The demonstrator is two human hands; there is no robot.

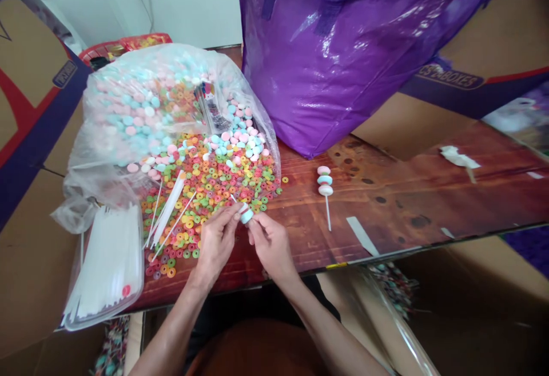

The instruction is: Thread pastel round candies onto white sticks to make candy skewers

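Observation:
Between my two hands is a small candy skewer [246, 213], with pale blue and white candies and a reddish layer between them. A white stick end shows at its upper left. My left hand [218, 243] pinches it from the left, and my right hand [273, 248] grips its lower right side; the fingers hide part of it. Around my left hand spread many colourful ring candies [218, 175]. Pastel candy discs [251, 140] lie behind them. To the right, a finished-looking candy skewer [325, 181] with pink, blue and white discs lies on the wooden table [295, 204].
A clear plastic bag [107, 78] of candies stands at the back left. White sticks [105, 256] fill a clear tub, and loose sticks [169, 207] lie on the rings. A large purple bag [343, 72] rises behind. Cardboard boxes [472, 38] flank the table; crumpled tissue [458, 157] lies right.

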